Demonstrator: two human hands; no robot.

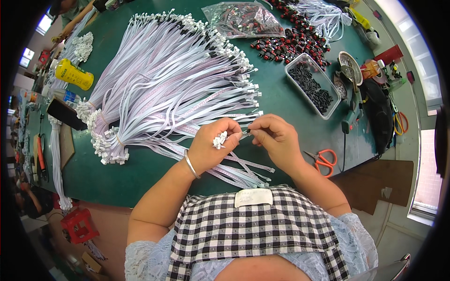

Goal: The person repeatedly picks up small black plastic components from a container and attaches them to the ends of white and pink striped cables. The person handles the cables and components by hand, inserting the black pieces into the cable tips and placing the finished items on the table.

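My left hand [206,146], with a bangle on its wrist, is closed around a small cluster of white plastic connectors [220,140]. Its thumb and forefinger meet the fingertips of my right hand [280,143], which is closed in a pinch. Something thin and pale shows between the two sets of fingertips, too small to name. A big fan of flat white ribbon cables [164,84] spreads out beyond my hands, with connectors at the ends. More loose cable ends [251,175] lie on the table just below my hands.
To the right are a clear plastic box [329,109] of short black tubes, a pile of red-and-black parts [300,44], orange-handled scissors [324,163] and a hot glue gun [351,114]. A clear bag [241,19] lies at the back, a yellow bottle [74,74] at left.
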